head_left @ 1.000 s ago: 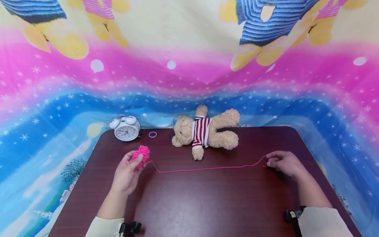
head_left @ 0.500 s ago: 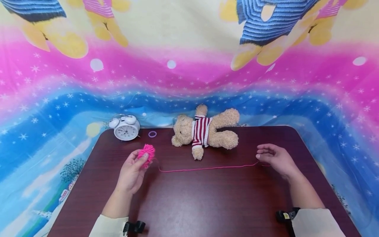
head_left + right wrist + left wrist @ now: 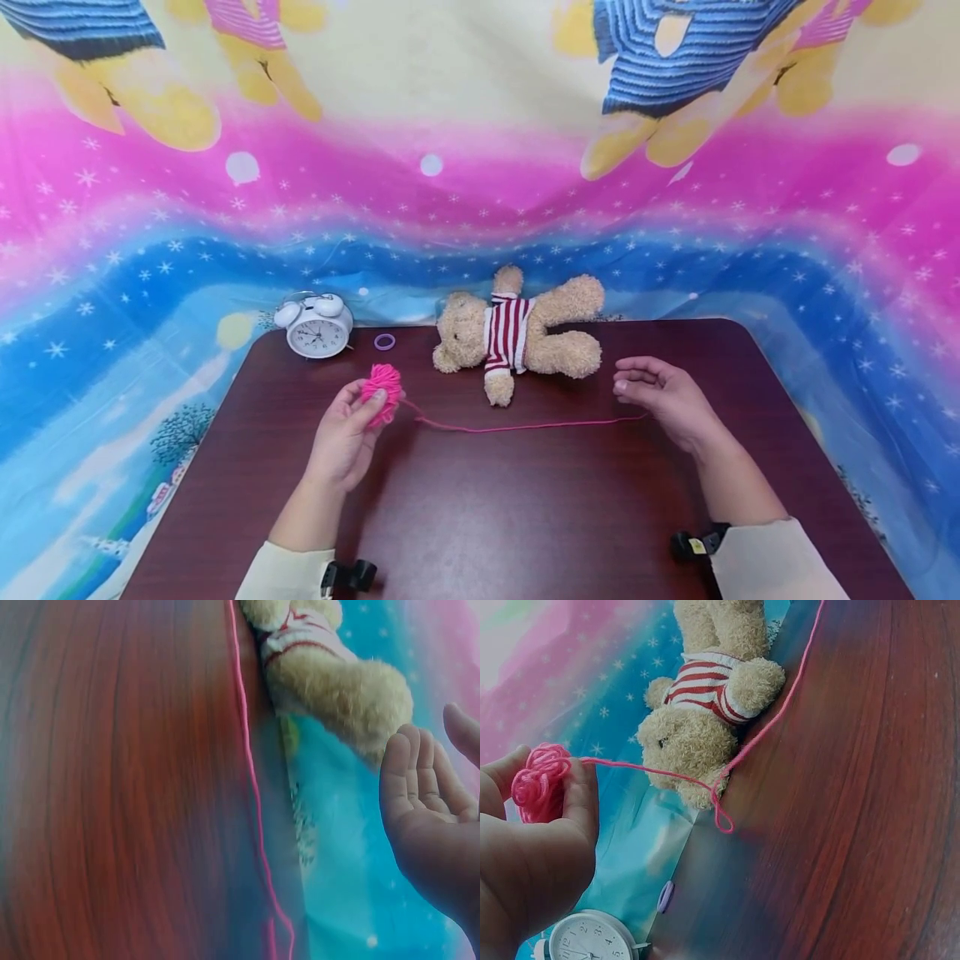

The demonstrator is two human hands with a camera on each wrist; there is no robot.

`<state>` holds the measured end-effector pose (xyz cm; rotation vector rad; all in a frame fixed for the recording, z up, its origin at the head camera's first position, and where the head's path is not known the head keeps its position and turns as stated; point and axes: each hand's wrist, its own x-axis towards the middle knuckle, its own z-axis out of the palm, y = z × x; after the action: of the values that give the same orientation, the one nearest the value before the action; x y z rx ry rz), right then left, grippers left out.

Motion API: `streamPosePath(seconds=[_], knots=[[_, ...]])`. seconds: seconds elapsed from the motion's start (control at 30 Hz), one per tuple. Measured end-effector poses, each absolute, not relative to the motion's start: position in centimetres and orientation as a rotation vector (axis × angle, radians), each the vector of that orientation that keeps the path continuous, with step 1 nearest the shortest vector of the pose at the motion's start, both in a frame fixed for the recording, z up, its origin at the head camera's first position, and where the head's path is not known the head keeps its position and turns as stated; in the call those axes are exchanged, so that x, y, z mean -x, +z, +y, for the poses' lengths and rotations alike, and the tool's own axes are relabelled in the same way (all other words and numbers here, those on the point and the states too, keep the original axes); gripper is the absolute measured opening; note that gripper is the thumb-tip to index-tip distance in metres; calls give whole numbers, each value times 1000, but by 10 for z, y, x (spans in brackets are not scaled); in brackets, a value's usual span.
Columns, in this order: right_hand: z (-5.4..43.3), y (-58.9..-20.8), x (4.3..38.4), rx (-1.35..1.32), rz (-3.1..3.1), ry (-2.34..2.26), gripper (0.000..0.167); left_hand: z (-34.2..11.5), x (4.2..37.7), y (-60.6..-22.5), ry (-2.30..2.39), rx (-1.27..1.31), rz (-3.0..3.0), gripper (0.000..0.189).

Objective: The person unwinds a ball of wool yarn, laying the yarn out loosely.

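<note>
My left hand [image 3: 343, 446] pinches a small bundle of bright pink yarn [image 3: 382, 395] between thumb and fingers, above the table. From the bundle a single yarn strand [image 3: 517, 427] runs right across the tabletop; the left wrist view shows a small twisted loop [image 3: 724, 817] in it near the bear's head. Over the strand's far end is my right hand [image 3: 675, 407], fingers loosely bent, thumb apart. Nothing sits between those fingers in the right wrist view, where the strand [image 3: 251, 765] lies on the table, well away from the hand [image 3: 427, 817].
A teddy bear [image 3: 510, 333] in a red-and-white striped shirt lies on its back along the rear edge of the dark wooden table [image 3: 510, 517]. At back left stand a white alarm clock [image 3: 318, 329] and a purple ring [image 3: 384, 342]. A printed cloth [image 3: 480, 183] hangs behind.
My right hand has let go of the strand and moved left toward the bear's feet. My left hand has shifted slightly right with the yarn bundle.
</note>
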<state>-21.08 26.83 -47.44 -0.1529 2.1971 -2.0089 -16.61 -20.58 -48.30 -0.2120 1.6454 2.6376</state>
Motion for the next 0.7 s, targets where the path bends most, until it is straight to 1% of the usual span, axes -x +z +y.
streamPosePath(seconds=[0.2, 0.3, 0.4, 0.57, 0.7], knots=[[246, -470, 211, 200, 2151, -2019, 50, -199, 167, -479, 2606, 208, 1652, 43], [237, -469, 210, 223, 2119, -2033, 50, -193, 167, -478, 2591, 188, 1658, 50], [225, -470, 210, 251, 2096, -2044, 50, -187, 167, -475, 2587, 165, 1657, 48], [203, -472, 208, 264, 2096, -2011, 45, -179, 165, -473, 2576, 120, 1643, 40], [186, -475, 208, 278, 2076, -1993, 39, -173, 165, -471, 2572, 103, 1625, 40]])
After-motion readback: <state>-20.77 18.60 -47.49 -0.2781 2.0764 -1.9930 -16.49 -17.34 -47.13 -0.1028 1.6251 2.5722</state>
